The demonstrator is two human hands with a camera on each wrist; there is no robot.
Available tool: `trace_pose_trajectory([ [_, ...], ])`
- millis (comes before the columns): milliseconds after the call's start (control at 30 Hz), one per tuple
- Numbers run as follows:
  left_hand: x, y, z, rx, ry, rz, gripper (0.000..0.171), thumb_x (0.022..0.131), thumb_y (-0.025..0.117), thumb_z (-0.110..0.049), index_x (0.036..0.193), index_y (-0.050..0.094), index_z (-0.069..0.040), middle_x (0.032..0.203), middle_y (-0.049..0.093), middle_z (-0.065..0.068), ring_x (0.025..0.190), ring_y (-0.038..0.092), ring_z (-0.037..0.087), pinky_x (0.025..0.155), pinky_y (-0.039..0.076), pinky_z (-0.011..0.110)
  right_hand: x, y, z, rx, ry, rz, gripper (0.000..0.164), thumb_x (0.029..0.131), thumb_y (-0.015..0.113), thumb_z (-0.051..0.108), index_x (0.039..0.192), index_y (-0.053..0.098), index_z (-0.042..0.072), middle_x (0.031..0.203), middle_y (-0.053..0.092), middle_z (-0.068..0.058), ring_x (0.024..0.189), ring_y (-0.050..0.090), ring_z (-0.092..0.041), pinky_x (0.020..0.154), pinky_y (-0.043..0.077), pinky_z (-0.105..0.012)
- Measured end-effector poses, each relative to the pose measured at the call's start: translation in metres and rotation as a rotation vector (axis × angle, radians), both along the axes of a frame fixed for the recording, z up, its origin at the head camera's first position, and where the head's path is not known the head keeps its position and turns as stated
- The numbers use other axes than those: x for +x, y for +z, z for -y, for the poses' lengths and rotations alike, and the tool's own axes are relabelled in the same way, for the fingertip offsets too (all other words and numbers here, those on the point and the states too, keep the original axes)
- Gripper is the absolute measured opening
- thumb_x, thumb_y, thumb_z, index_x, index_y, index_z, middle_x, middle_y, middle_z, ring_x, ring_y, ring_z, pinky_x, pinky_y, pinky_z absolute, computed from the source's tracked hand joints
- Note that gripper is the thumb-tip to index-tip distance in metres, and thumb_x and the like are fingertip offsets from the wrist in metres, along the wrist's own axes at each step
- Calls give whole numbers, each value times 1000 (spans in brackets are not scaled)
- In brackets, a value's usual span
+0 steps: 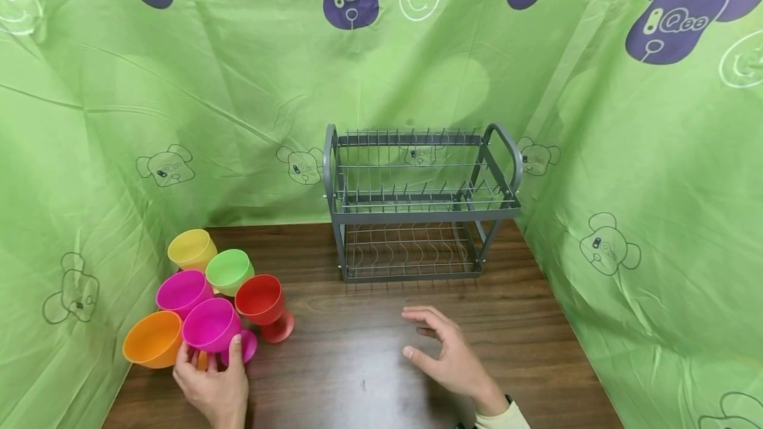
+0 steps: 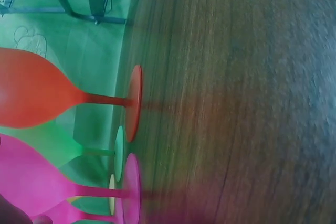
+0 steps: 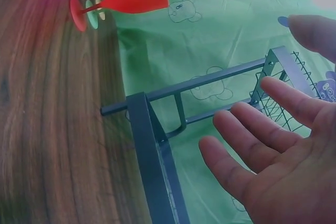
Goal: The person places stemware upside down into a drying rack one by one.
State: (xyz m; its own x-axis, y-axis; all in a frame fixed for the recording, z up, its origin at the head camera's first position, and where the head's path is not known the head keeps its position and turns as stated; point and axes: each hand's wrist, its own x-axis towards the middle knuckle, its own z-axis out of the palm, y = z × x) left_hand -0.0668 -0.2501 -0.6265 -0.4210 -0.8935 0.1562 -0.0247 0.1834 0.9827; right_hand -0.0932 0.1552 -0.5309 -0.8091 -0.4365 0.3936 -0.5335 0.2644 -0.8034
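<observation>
My left hand (image 1: 213,386) grips a magenta plastic goblet (image 1: 210,326) by the lower bowl, thumb on its right side and fingers on its left. The goblet is upright, and in the left wrist view its foot (image 2: 133,188) is right at the tabletop. Close around it are an orange goblet (image 1: 152,341), a second magenta goblet (image 1: 183,291), a light green goblet (image 1: 231,271), a yellow goblet (image 1: 192,249) and a red goblet (image 1: 260,300). My right hand (image 1: 446,357) hovers over the table with fingers extended, holding nothing, in front of the dish rack.
A grey two-tier dish rack (image 1: 426,216) with wire shelves stands at the back of the brown wooden table (image 1: 334,356). Green printed fabric (image 1: 250,98) hangs along the back and both sides.
</observation>
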Motion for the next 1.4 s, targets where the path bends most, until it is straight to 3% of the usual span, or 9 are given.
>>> trace_pose_trajectory([
  [267, -3, -3, -1, -20, -1, -73, 88, 79, 92, -5, 154, 49, -20, 140, 39, -12, 128, 50, 12, 106, 56, 25, 1, -4, 2, -3, 14, 20, 49, 96, 78, 14, 142, 61, 16, 143, 64, -8, 130, 63, -24, 99, 62, -45],
  [533, 1, 0, -4, -26, 15, 8, 91, 79, 94, -17, 156, 48, -31, 136, 36, -17, 128, 46, 8, 104, 56, 26, 2, -6, 4, -2, 2, 108, 50, 96, 77, 15, 142, 60, 24, 146, 62, 2, 133, 61, -20, 101, 61, -40],
  [833, 7, 2, -5, -22, 14, 10, 92, 78, 94, -10, 155, 50, -31, 138, 36, -18, 131, 46, 8, 108, 55, 27, 1, -5, 6, 1, 14, 75, 47, 96, 77, 14, 141, 61, 19, 144, 63, -4, 130, 63, -25, 97, 63, -43],
  [1067, 17, 11, -11, -55, 24, 8, 90, 75, 96, -8, 152, 56, -31, 138, 40, -17, 129, 49, 9, 106, 56, 24, -1, 0, 5, -3, 15, 83, 51, 94, 78, 8, 141, 61, 18, 146, 62, -4, 131, 63, -22, 99, 62, -36],
  [1300, 32, 26, -19, -83, 14, 87, 90, 74, 97, -14, 152, 56, -33, 132, 39, -26, 123, 49, 5, 105, 54, 17, -4, 1, 4, 5, 40, 65, 48, 96, 77, 12, 141, 61, 16, 146, 62, -7, 130, 63, -23, 98, 62, -37],
  [1400, 39, 33, -23, -131, -4, 86, 90, 72, 98, -11, 150, 58, -30, 131, 41, -28, 121, 50, 5, 101, 52, 11, -6, 4, 4, 6, 52, 39, 48, 96, 77, 15, 141, 61, 15, 145, 62, -9, 129, 64, -26, 97, 63, -40],
])
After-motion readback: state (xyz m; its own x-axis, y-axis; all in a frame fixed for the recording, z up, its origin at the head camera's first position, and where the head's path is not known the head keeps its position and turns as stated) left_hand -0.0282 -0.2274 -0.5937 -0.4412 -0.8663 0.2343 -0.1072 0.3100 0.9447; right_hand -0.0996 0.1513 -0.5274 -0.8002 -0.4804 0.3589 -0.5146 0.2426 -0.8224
